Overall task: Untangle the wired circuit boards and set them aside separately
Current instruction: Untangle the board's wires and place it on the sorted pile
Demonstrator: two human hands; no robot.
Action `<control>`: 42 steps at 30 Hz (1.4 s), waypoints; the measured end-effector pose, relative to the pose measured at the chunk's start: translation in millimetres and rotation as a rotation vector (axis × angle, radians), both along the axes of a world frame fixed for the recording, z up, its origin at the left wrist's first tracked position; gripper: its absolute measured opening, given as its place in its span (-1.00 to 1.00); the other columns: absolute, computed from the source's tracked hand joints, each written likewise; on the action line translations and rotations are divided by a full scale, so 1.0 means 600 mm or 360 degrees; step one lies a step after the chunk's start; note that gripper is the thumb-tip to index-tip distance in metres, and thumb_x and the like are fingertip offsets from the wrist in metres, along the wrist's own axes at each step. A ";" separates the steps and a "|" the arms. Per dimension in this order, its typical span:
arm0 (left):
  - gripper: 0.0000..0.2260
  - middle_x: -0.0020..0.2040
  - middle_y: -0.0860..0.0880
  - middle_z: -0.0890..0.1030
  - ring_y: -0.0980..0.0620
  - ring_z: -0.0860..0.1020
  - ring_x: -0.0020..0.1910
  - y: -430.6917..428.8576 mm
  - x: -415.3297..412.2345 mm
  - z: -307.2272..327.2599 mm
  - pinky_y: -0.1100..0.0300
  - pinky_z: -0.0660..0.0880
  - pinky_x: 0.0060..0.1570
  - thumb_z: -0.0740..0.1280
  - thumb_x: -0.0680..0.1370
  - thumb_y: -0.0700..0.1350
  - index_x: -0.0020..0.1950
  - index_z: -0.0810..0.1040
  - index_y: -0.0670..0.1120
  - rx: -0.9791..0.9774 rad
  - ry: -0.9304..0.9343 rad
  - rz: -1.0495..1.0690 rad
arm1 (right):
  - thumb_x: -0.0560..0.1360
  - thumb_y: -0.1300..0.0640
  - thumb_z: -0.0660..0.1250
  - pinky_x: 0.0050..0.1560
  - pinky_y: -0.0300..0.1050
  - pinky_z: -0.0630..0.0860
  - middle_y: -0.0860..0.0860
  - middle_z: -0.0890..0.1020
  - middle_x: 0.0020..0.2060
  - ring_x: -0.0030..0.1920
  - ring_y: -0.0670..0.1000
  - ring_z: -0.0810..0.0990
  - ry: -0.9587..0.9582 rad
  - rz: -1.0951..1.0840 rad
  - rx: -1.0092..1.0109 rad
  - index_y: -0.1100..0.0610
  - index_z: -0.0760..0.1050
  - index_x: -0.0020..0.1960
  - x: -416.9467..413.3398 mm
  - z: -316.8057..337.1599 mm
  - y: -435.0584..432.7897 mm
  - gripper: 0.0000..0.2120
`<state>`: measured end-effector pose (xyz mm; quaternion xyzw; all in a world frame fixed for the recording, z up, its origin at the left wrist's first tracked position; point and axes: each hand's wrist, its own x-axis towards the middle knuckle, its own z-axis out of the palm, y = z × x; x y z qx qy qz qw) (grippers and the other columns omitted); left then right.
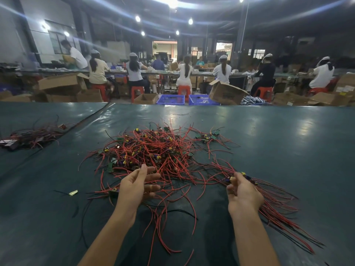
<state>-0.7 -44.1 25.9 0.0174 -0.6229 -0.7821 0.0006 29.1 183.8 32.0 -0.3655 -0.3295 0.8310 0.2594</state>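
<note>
— What's the surface like, and the room?

— A wide table point(269, 143) covered in dark green sheeting that shines under the ceiling lamps; a seam runs diagonally across its far left part. Beyond it is a dim workshop: a row of seated workers point(134, 72) in white caps on red stools point(137, 91), facing away at a long bench, with open cardboard boxes point(226, 93) and two blue crates point(171, 98) on the floor.

— And the boards?

— A tangled heap of wired circuit boards point(151, 148), red and black leads with small green boards and yellow parts, lies mid-table. A second, darker pile point(32, 135) sits well apart at the far left. A sorted bundle point(278, 204) fans out to the right with its leads trailing toward the near edge.

— The hands?

— The left hand point(137, 187) rests at the heap's near edge, palm up, fingers loosely spread and curled among the wires; its grip looks slack, closed on nothing I can pick out. The right hand point(243, 196) pinches the board end of the sorted bundle between thumb and fingers.

— Any writing?

— Print on one box, probably a label, is too blurred to read.
</note>
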 end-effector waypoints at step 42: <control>-0.44 0.25 -0.17 0.40 0.14 0.55 0.02 -0.020 0.010 0.022 0.36 0.44 0.19 0.45 0.39 -0.40 0.32 0.36 -0.13 -0.1234 0.1952 0.0731 | 0.55 0.20 0.36 -0.45 -0.27 0.40 -0.03 0.64 -0.41 -0.42 -0.12 0.53 0.0329 0.0974 0.0824 0.09 0.68 -0.27 0.014 0.013 -0.099 -0.75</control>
